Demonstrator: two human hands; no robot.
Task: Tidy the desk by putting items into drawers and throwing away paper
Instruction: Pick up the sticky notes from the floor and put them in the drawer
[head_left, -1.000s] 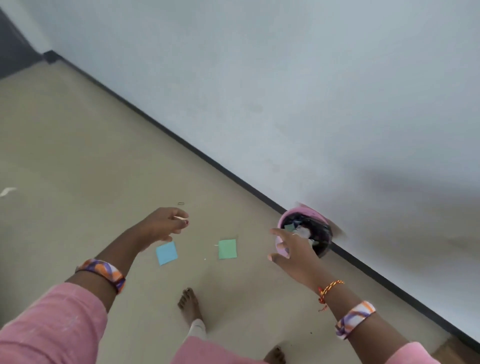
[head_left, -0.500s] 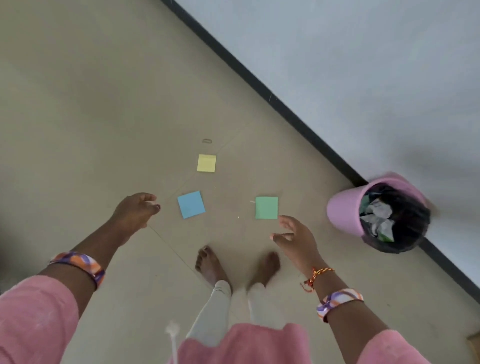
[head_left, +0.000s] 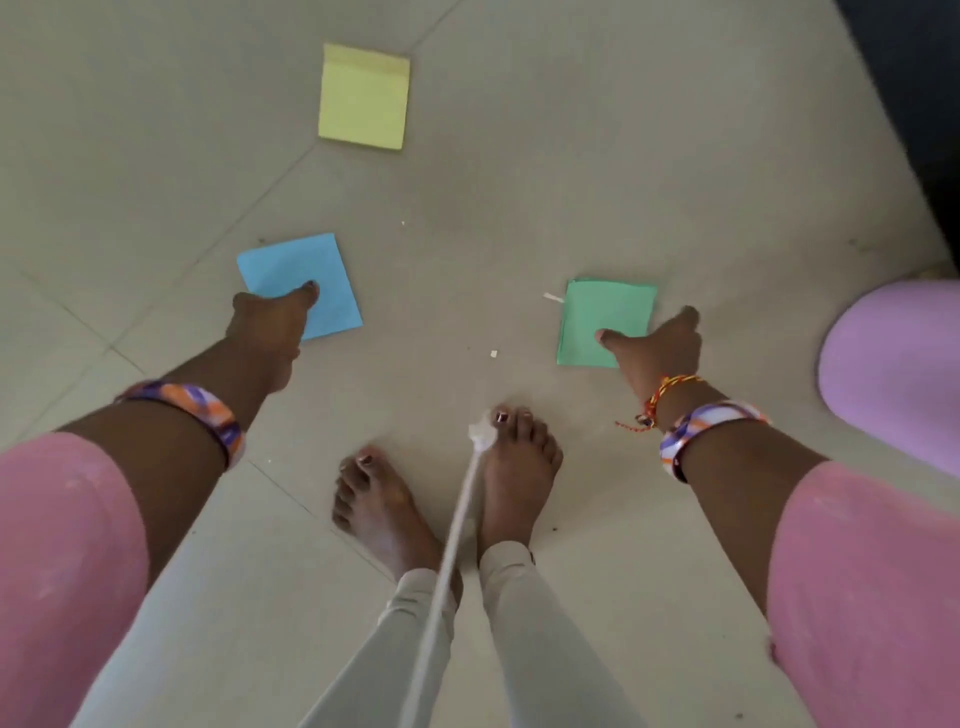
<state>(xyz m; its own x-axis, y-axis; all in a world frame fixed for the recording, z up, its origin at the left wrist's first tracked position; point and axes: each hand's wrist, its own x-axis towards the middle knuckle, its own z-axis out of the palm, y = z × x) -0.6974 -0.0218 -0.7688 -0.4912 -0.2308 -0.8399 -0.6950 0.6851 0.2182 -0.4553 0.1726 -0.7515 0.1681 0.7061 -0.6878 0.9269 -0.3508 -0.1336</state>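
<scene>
Down on the floor (head_left: 519, 156), 3 paper squares are lying flat. The left hand (head_left: 267, 332) is reaching over the near edge of the blue paper (head_left: 298, 283), and the right hand (head_left: 657, 348) is reaching over the near edge of the green paper (head_left: 602, 322). Each hand is right at its own paper. I cannot tell if the fingers are pinching yet; they are hidden. The yellow paper (head_left: 363, 96) is lying far off. The pink bin (head_left: 893, 364) is cut off at the right.

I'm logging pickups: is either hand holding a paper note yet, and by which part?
Nothing is held yet. The left hand reaches onto the blue note, the right hand onto the green note, both flat on the floor.
</scene>
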